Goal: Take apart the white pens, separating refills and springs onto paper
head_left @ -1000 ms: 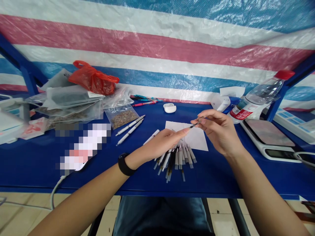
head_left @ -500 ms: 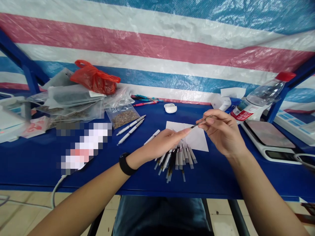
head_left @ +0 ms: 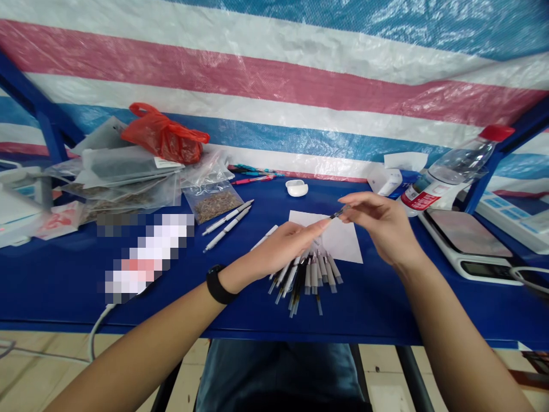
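Note:
Above a white sheet of paper (head_left: 349,243), both hands meet at a thin dark pen refill (head_left: 336,214). My left hand (head_left: 291,246) pinches it, with the thumb stretched along it; a black band (head_left: 219,285) circles that wrist. The fingertips of my right hand (head_left: 380,226) close on the refill's far end, where any small part is hidden. Below them lies a fan of pen parts: grey barrels (head_left: 319,273) and clear-ended refills (head_left: 295,297). A white pen (head_left: 265,237) is partly covered by my left hand.
Two white pens (head_left: 227,226) lie left, beside a bag of brown bits (head_left: 218,205). Behind are stacked bags, a red plastic bag (head_left: 165,137) and a white case (head_left: 297,188). A bottle (head_left: 446,171) and scale (head_left: 469,234) stand right. A cable (head_left: 95,326) crosses the table's front edge.
My right hand drew slightly away to the right along the thin refill, then came back left toward my left thumb. My left hand has stayed nearly still.

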Demonstrator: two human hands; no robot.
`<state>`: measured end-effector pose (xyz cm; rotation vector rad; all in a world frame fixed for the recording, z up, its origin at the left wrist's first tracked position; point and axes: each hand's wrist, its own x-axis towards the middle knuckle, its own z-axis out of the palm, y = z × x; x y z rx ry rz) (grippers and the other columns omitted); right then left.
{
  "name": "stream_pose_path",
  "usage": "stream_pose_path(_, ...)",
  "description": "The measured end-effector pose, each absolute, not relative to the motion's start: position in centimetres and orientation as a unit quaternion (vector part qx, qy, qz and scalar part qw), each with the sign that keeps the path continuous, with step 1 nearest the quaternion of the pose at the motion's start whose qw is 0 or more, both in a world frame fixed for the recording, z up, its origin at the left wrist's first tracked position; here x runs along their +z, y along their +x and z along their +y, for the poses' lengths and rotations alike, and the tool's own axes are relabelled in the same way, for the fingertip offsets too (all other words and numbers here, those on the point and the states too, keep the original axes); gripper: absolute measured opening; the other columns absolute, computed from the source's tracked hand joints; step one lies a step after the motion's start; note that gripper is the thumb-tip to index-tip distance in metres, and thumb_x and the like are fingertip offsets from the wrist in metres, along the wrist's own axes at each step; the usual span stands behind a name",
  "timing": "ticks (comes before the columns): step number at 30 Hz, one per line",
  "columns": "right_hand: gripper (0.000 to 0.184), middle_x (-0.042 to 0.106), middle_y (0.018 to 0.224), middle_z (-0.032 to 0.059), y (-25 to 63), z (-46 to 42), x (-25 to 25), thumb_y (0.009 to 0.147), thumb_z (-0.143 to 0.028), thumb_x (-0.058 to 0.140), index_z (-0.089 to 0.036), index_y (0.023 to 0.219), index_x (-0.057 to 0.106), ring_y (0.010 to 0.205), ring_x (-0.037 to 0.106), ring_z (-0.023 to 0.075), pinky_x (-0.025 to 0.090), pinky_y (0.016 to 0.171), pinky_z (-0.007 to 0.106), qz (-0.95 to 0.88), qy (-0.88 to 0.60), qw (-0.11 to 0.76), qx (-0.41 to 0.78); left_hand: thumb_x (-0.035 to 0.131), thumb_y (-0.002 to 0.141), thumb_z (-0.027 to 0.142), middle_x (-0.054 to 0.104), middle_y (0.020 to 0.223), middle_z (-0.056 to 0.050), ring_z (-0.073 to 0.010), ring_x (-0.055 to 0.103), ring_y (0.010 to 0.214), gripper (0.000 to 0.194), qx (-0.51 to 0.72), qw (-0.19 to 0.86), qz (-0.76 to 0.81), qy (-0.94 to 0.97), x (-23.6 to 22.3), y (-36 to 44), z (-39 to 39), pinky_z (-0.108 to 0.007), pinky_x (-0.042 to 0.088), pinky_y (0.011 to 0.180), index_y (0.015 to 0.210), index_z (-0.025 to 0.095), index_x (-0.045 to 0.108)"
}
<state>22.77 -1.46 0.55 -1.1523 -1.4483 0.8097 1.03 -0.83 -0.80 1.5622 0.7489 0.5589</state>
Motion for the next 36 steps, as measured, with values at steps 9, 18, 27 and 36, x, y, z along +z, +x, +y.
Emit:
stream_pose_path(9, 0.010, 0.069, 0.077, 0.0011, 22.3, -1.3, -0.7, 0.075, -0.016, 0.062, -0.022, 0.083, 0.059, 0.067, 0.062, 0.0176, 0.047, 0.063, 0.029, -0.787, -0.553, 0.179, 0.208, 0.044, 0.100, 0.068, 0.016, 0.051, 0.007, -0.0070, 0.015, 0.044, 0.070, 0.258, 0.622, 0.331, 0.661, -0.3, 1.1, -1.0, -0.030, 0.016, 0.048, 0.055, 0.020, 0.021)
stream_pose_path(18, 0.016, 0.072, 0.081, 0.0034, 23.0, -1.2, 0.0, 0.086, -0.035, 0.058, -0.022, 0.085, 0.066, 0.070, 0.063, 0.0185, 0.046, 0.068, 0.032, -0.779, -0.550, 0.196, 0.228, 0.043, 0.101, 0.066, 0.016, 0.053, 0.006, -0.0070, 0.015, 0.045, 0.068, 0.266, 0.622, 0.336, 0.656, 0.0, 0.9, -0.9, -0.029, 0.016, 0.047, 0.057, 0.020, 0.021)
stream_pose_path(27, 0.020, 0.061, 0.059, 0.0000, 22.7, -2.6, 1.6, 0.080, -0.035, 0.063, -0.022, 0.066, 0.058, 0.054, 0.053, 0.0156, 0.037, 0.051, 0.028, -0.748, -0.570, 0.023, 0.340, 0.044, 0.100, 0.069, 0.016, 0.053, 0.005, -0.0078, 0.015, 0.046, 0.069, 0.284, 0.618, 0.352, 0.643, -0.7, 0.8, -0.5, -0.030, 0.015, 0.047, 0.057, 0.020, 0.019)
stream_pose_path(36, 0.010, 0.067, 0.066, 0.0033, 21.9, -3.0, 1.7, 0.076, -0.028, 0.065, -0.022, 0.068, 0.063, 0.058, 0.060, 0.0189, 0.040, 0.053, 0.030, -0.740, -0.612, 0.010, 0.279, 0.043, 0.102, 0.064, 0.013, 0.054, 0.005, -0.0081, 0.014, 0.046, 0.068, 0.281, 0.617, 0.344, 0.650, -0.6, 0.9, -0.7, -0.032, 0.015, 0.049, 0.057, 0.020, 0.018)
